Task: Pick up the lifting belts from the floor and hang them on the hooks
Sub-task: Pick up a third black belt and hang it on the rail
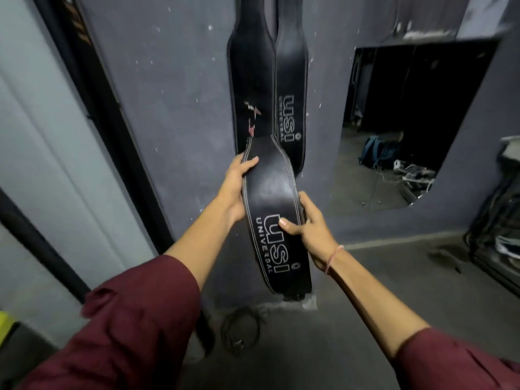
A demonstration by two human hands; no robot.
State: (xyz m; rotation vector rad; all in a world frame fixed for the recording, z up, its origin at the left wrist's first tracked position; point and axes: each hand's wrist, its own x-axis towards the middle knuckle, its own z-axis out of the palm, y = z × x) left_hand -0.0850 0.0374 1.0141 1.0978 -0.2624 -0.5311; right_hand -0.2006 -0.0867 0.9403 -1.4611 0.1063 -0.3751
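I hold a black leather lifting belt with white stitching and "USI UNIVERSAL" lettering in front of the grey wall. My left hand grips its upper left edge. My right hand grips its right edge lower down, thumb on the lettering. Two more black belts hang on the wall behind it: one with a red and white emblem and one marked "USI". The hooks they hang from are above the frame and hidden.
A wall mirror at the right reflects a blue bag and cables. A coiled black cable lies on the floor below the belts. A dark pole runs along the left wall. Clutter and wires sit at the far right.
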